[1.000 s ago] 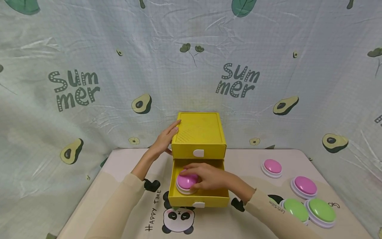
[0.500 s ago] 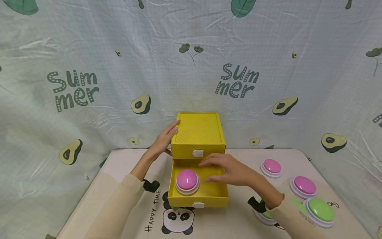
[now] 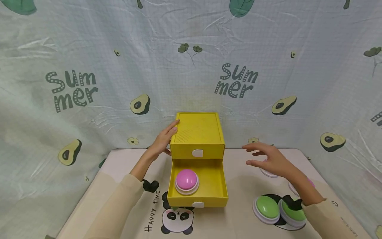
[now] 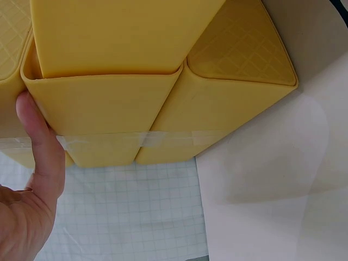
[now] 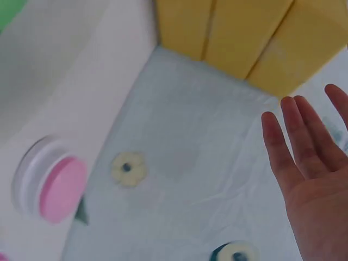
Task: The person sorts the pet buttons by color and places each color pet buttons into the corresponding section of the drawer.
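A yellow drawer box [image 3: 197, 129] stands at the table's back, its lower drawer [image 3: 212, 191] pulled out. In the drawer's left part sits a push button [image 3: 187, 179] with a pink dome on a white base. My left hand [image 3: 161, 142] rests along the box's left side, fingers extended near its top edge; in the left wrist view the thumb [image 4: 46, 157] lies against the yellow wall. Holding nothing, my right hand [image 3: 271, 159] hovers to the right of the box, fingers spread, overlapping another pink button [image 3: 268, 173]. That button [image 5: 62, 187] shows fully in the right wrist view.
Two green buttons [image 3: 267, 207] stand close together at the front right of the table [image 3: 235, 212]. Another pink button [image 3: 293, 189] is mostly hidden behind the right forearm. A printed curtain [image 3: 167, 73] hangs right behind the table.
My right hand has let go of the pink button in the drawer and moved right, out over the table. My left hand has stayed at the box.
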{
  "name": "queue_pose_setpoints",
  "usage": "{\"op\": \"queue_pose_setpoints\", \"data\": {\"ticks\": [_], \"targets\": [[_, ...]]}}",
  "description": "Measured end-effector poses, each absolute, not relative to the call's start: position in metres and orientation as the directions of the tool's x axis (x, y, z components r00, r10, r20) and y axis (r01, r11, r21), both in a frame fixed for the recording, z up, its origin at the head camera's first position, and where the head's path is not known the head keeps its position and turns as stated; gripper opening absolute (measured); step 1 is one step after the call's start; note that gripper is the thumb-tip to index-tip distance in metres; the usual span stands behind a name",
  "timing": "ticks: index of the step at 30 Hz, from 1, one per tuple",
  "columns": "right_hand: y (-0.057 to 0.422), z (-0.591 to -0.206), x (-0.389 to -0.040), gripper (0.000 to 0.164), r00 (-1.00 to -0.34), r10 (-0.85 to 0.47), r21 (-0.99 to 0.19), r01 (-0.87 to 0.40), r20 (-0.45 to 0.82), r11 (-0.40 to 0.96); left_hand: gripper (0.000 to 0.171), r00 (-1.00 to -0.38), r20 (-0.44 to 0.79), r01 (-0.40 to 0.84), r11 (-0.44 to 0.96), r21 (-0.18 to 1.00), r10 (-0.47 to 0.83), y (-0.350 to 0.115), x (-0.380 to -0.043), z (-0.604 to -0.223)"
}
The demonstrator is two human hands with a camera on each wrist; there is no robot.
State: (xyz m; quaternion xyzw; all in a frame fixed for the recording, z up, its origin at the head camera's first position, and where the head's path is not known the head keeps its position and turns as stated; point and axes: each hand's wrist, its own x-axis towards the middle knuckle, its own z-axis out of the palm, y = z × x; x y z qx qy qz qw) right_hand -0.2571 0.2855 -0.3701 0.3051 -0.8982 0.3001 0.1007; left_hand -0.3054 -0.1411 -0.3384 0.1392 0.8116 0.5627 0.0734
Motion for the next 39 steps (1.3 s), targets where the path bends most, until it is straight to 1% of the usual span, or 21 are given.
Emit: {"op": "queue_pose_setpoints", "data": {"ticks": [4,6,13,19,25,27,33,39], "targets": [[0.311,-0.382,-0.267,0.055,-0.854,-0.422,-0.5,-0.52,0.303,0.693,0.057,-0.953,0.037,0.143,0.337,0.931,0.301,-0.142,-0.305,-0.339],[0.323,-0.388,-0.272,0.057,-0.875,-0.399,-0.516,-0.485,0.275,0.707,0.057,-0.953,0.037,0.144,0.342,0.929,0.3,-0.142,-0.305,-0.339],[0.354,-0.407,-0.284,0.063,-0.907,-0.366,-0.543,-0.417,0.206,0.729,0.057,-0.95,0.03,0.141,0.34,0.93,0.311,-0.143,-0.305,-0.339],[0.367,-0.416,-0.289,0.061,-0.932,-0.34,-0.544,-0.352,0.127,0.761,0.057,-0.95,0.034,0.145,0.345,0.927,0.31,-0.144,-0.307,-0.34],[0.377,-0.433,-0.291,0.067,-0.955,-0.297,-0.514,-0.261,0.013,0.817,0.057,-0.953,0.041,0.148,0.343,0.928,0.299,-0.146,-0.325,-0.361],[0.38,-0.438,-0.292,0.068,-0.954,-0.301,-0.513,-0.259,0.002,0.818,0.057,-0.953,0.047,0.153,0.345,0.926,0.298,-0.146,-0.325,-0.363],[0.381,-0.444,-0.29,0.066,-0.937,-0.35,-0.501,-0.307,0.009,0.809,0.056,-0.949,0.031,0.144,0.344,0.928,0.314,-0.141,-0.304,-0.338],[0.382,-0.449,-0.295,0.066,-0.926,-0.377,-0.489,-0.322,-0.017,0.811,0.057,-0.948,0.029,0.143,0.342,0.929,0.318,-0.142,-0.305,-0.339]]}}
